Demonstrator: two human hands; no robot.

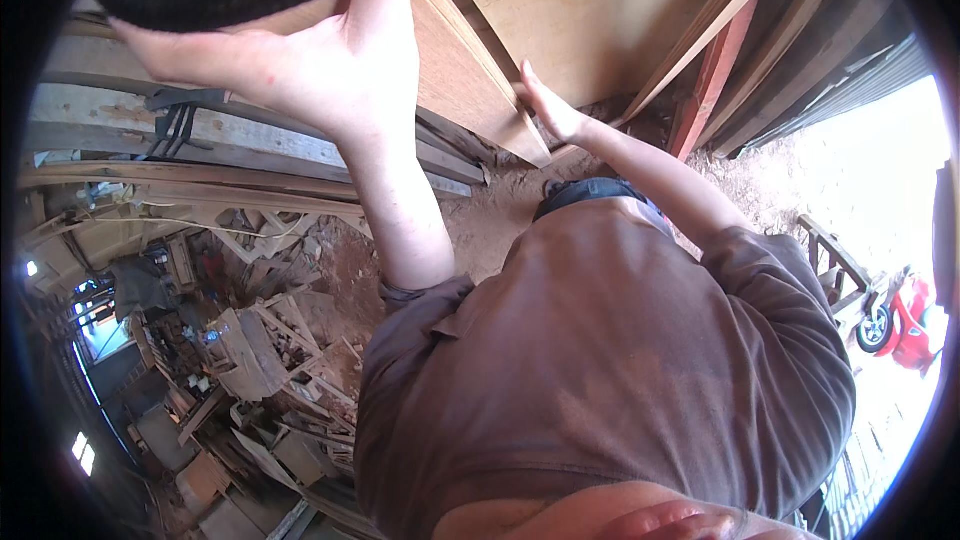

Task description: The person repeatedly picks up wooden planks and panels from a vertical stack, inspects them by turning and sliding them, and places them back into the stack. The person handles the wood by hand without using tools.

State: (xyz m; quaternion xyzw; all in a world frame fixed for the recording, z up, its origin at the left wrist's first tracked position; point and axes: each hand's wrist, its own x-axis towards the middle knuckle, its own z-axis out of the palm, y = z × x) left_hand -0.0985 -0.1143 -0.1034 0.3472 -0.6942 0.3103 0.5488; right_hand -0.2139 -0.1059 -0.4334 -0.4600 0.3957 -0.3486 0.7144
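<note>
My left hand is raised close to the camera, thumb spread wide. A blurred black band crosses in front of it and hides its fingertips, so its grip is unclear. Behind and beside that wrist stands a tilted wooden board, its lower end near the dirt floor. Farther down, my right hand is at the board's right edge, with a digit pointing up. Its fingers meet the edge there, but whether they close around it does not show. A large pale plywood sheet stands just beyond.
Long timbers lie stacked at left, with a dark clamp-like tool on them. Scrap wood litters the lower left. Planks and a red post lean at upper right. A red motorbike stands outside at right.
</note>
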